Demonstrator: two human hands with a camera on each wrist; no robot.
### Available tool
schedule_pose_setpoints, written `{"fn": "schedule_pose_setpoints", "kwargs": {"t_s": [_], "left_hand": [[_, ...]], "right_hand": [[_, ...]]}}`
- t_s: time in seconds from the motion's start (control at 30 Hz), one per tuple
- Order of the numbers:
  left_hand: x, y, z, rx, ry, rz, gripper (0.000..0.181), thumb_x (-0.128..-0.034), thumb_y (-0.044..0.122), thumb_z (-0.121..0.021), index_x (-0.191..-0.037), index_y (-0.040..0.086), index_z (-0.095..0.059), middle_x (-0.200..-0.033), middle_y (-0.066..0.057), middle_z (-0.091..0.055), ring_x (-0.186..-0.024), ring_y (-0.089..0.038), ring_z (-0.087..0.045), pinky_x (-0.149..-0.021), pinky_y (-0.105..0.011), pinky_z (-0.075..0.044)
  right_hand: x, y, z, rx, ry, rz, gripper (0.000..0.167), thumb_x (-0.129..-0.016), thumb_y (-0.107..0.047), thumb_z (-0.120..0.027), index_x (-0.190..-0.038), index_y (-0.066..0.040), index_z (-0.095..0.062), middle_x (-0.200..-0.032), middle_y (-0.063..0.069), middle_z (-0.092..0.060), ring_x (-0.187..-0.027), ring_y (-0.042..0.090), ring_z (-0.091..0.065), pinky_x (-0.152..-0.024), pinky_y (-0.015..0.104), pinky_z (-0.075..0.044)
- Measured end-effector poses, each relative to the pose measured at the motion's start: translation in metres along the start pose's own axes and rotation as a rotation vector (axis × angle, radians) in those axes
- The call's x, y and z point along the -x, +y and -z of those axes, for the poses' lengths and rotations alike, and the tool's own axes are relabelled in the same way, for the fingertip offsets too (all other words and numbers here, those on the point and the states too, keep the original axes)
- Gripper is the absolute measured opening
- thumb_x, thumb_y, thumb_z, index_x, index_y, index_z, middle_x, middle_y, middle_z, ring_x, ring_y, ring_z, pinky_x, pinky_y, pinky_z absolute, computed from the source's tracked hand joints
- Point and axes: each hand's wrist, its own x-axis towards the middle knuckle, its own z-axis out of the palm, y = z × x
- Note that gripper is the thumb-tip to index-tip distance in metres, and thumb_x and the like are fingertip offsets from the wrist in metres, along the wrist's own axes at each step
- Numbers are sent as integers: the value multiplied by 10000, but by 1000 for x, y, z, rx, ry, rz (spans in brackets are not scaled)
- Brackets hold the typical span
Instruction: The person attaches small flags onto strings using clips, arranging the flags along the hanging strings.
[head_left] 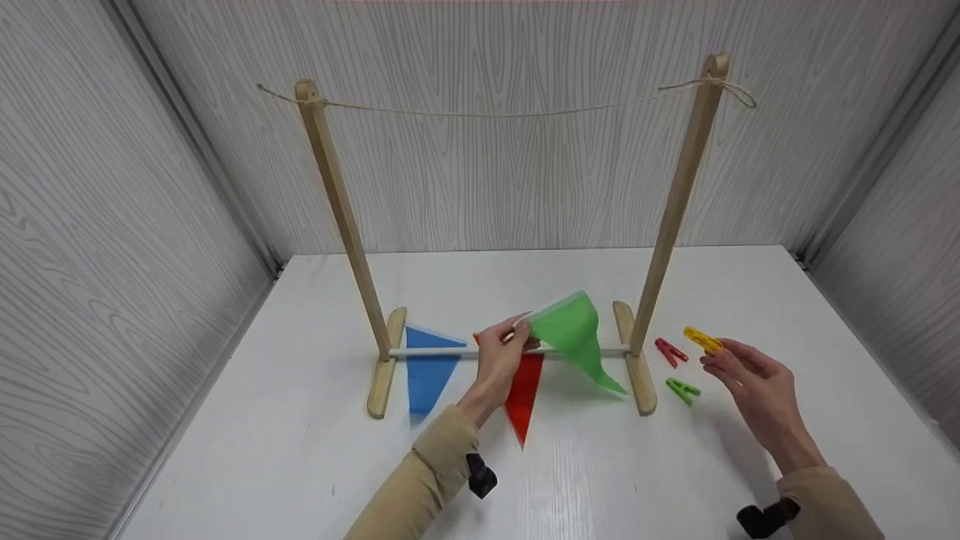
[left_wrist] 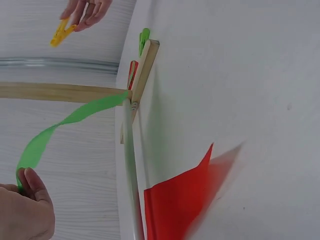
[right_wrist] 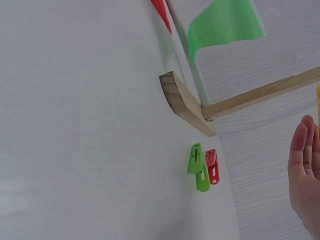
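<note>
My left hand [head_left: 501, 358] pinches a green triangular flag [head_left: 570, 330] by one corner of its pale top edge, and the flag hangs to the right above the white crossbar. A yellow clothespin [head_left: 703, 340] is held between the thumb and fingers of my right hand [head_left: 761, 390], raised at the right of the wooden stand. On the table near that hand lie a red clothespin [head_left: 671, 352] and a green clothespin [head_left: 682, 390]. In the right wrist view the yellow clothespin is mostly cut off by the frame edge.
Two wooden posts [head_left: 341, 210] carry a string [head_left: 510, 115] tied between their tops. Below, a white crossbar [head_left: 431, 352] joins their feet. A blue flag [head_left: 431, 375] and a red flag [head_left: 523, 401] lie on the white table [head_left: 262, 435] by the bar. Wood-grain walls [head_left: 487, 187] enclose it.
</note>
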Motion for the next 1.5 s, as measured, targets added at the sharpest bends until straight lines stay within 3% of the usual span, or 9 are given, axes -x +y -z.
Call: {"fn": "schedule_pose_setpoints", "kwargs": {"t_s": [0.13,0.23,0.4,0.67,0.93,1.3,1.5], "left_hand": [[0,7,1,-5,50,-51,302,-994,104,-624,-1269,-8,-677,-1064,-161,-722,-859,-173,-718,-879,-302,-602],[2,13,1,24,87,-93,270,-960,102,-677,-1197,-19,-715,-924,-120,-738,-801,-165,-721,-856,-333,-612],[5,20,2,77,97,-133,237,-928,103,-719,-1111,-49,-732,-834,-67,-743,-739,-120,-724,-859,-374,-613],[6,34,2,115,92,-158,222,-907,126,-751,-1043,-47,-721,-867,-81,-758,-746,-147,-744,-830,-349,-618],[3,50,2,44,27,-161,217,-931,120,-720,-1065,-51,-721,-856,-60,-743,-750,-104,-733,-865,-349,-610],[-2,77,5,-42,-45,-234,200,-953,81,-681,-1086,-68,-697,-877,-56,-718,-774,-91,-701,-860,-293,-606],[-6,92,10,-82,-53,-257,183,-956,75,-675,-1082,-58,-692,-884,-61,-703,-828,-166,-706,-861,-282,-603]], "right_hand": [[-1,-8,-9,-61,5,44,198,-993,-156,-623,-1184,-141,-674,-1084,-47,-710,-970,79,-726,-913,165,-548],[-2,-15,-18,-184,27,103,224,-993,-104,-608,-1204,-65,-671,-1094,2,-702,-961,120,-729,-922,196,-556],[-5,-25,-41,-341,98,214,237,-980,-51,-606,-1206,8,-649,-1121,70,-652,-932,158,-712,-920,222,-566],[-10,-42,-66,-360,153,277,250,-976,-84,-624,-1211,-3,-644,-1188,111,-571,-937,165,-670,-946,200,-549],[-13,-56,-79,-396,96,322,260,-986,-62,-598,-1233,15,-624,-1223,119,-542,-974,175,-647,-971,193,-535],[-26,-80,-93,-435,13,425,258,-979,9,-585,-1230,64,-606,-1199,142,-563,-1093,209,-651,-984,244,-537],[-33,-94,-102,-423,-15,464,243,-963,26,-603,-1203,65,-620,-1179,143,-591,-1082,212,-656,-982,260,-541]]}}
